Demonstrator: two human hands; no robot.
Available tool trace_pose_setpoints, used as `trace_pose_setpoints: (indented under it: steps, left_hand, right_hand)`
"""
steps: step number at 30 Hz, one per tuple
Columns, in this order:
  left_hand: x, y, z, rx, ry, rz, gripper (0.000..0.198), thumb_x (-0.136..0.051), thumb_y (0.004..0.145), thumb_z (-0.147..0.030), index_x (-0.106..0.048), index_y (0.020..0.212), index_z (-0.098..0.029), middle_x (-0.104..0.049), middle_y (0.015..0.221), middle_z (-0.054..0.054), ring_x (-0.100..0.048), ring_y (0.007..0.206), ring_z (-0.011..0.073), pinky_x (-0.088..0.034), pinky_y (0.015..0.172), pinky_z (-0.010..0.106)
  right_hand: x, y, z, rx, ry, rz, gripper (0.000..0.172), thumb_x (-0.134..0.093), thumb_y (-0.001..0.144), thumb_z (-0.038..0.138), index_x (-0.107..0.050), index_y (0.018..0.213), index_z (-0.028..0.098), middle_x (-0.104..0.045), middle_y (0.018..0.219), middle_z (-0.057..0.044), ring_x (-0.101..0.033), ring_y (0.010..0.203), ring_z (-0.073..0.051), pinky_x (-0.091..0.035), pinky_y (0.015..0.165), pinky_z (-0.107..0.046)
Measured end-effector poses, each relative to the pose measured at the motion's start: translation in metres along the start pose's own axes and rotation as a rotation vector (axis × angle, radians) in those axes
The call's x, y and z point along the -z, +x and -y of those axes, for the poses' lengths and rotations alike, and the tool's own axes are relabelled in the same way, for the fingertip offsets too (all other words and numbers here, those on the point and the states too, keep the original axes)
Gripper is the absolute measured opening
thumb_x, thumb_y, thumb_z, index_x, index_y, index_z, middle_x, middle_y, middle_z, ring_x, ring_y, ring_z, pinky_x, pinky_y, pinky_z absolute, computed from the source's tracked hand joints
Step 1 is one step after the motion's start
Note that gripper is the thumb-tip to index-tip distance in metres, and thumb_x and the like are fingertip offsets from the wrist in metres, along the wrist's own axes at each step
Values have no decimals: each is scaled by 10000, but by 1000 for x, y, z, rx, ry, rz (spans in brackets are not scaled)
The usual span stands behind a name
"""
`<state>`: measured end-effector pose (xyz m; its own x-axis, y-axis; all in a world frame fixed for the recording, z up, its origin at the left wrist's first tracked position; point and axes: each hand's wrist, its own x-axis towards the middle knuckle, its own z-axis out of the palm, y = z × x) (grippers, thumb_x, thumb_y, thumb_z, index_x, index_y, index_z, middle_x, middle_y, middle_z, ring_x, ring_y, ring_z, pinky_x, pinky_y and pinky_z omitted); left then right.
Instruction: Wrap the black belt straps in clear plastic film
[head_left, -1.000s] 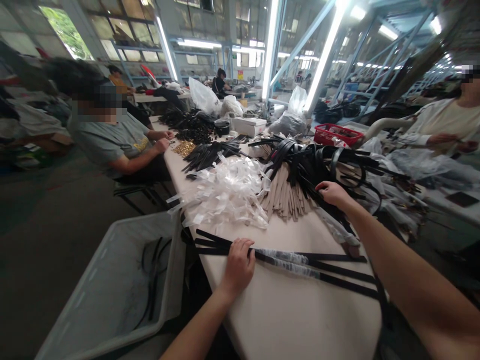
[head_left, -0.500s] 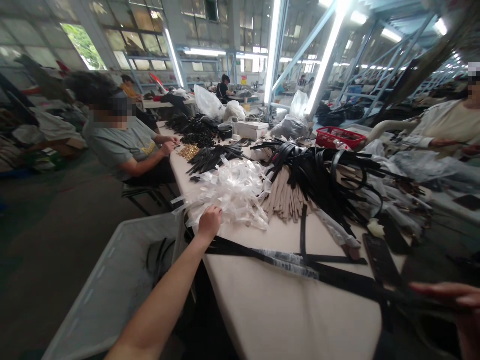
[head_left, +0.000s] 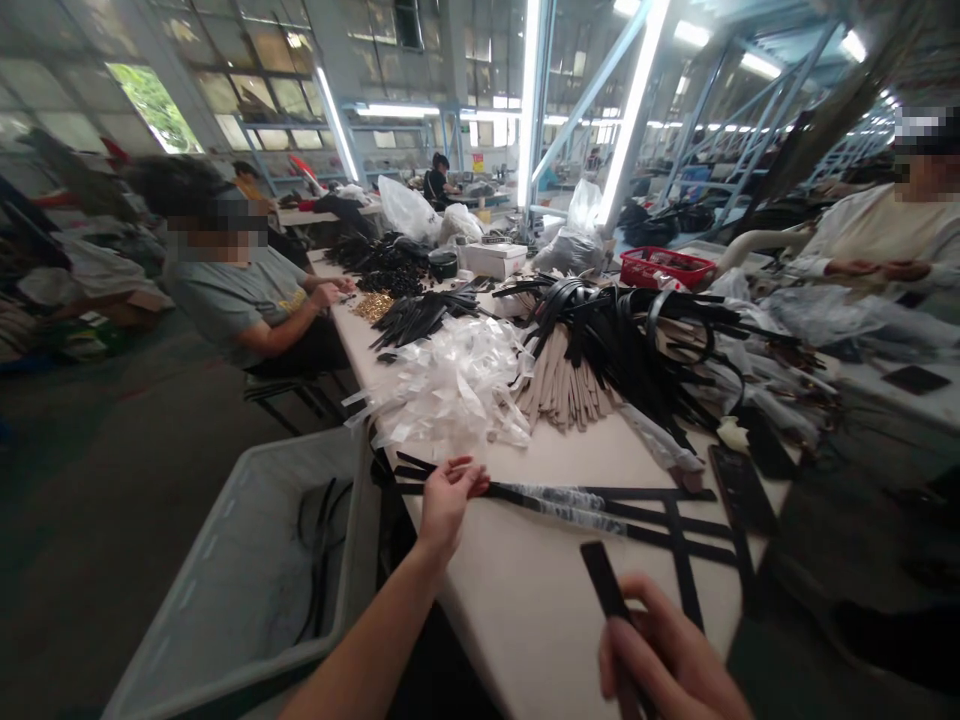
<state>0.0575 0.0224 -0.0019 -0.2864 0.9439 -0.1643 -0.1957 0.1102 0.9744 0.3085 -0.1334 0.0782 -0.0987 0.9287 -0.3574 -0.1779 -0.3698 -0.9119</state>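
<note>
My right hand (head_left: 671,655) is low at the table's near edge, closed round the end of a black strap (head_left: 600,578) that points up and away. My left hand (head_left: 448,497) hovers at the table's left edge, fingers curled and pinched, over the ends of several black straps (head_left: 637,512) lying flat across the beige table (head_left: 525,610). What it pinches I cannot make out. One of those straps is in a clear plastic sleeve (head_left: 562,497). A heap of clear plastic sleeves (head_left: 457,385) lies just beyond my left hand.
Tan straps (head_left: 562,392) and a large tangle of black straps (head_left: 645,335) fill the table's middle. A grey bin (head_left: 247,575) stands on the floor at left. A seated person (head_left: 232,295) works at left, another person (head_left: 885,240) at right. A red basket (head_left: 667,268) sits behind.
My left hand went from the flat straps to the sleeve heap and came back to the strap ends. My right hand left the black tangle and drew a strap toward me.
</note>
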Motion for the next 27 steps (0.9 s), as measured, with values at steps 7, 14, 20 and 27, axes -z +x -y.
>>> trace_pose_setpoints:
  steps: [7, 14, 20, 27]
  left_hand:
    - [-21, -96, 38, 423, -493, -11, 152, -816, 761, -164, -688, 842, -151, -725, 826, 69, -726, 784, 174, -603, 768, 279]
    - [-17, -126, 58, 456, -497, -65, 213, -864, 715, -244, -695, 799, -147, -720, 785, 57, -695, 724, 136, -556, 668, 216]
    - [-34, -126, 50, 439, -536, -84, 215, -865, 708, -228, -695, 817, -157, -723, 849, 60, -682, 731, 140, -556, 678, 237]
    - [-55, -128, 44, 442, -456, -29, 215, -760, 821, -300, -724, 915, -110, -736, 1018, 143, -698, 743, 167, -557, 646, 253]
  right_hand:
    - [-37, 48, -56, -117, 176, 37, 401, -683, 830, 555, -536, 912, 190, -464, 548, 78, -290, 386, -42, -189, 366, -171]
    - [-37, 36, -95, -91, 42, 30, 411, -576, 891, 585, -592, 914, 176, -512, 550, 57, -355, 380, -60, -233, 361, -182]
    - [-41, 23, -97, -1, -209, -14, 438, -484, 931, 610, -599, 887, 190, -629, 564, 9, -473, 356, -110, -312, 359, -213]
    - [-41, 24, -99, 106, -318, -153, 459, -473, 940, 608, -631, 840, 189, -665, 601, -13, -535, 401, -132, -391, 409, -232]
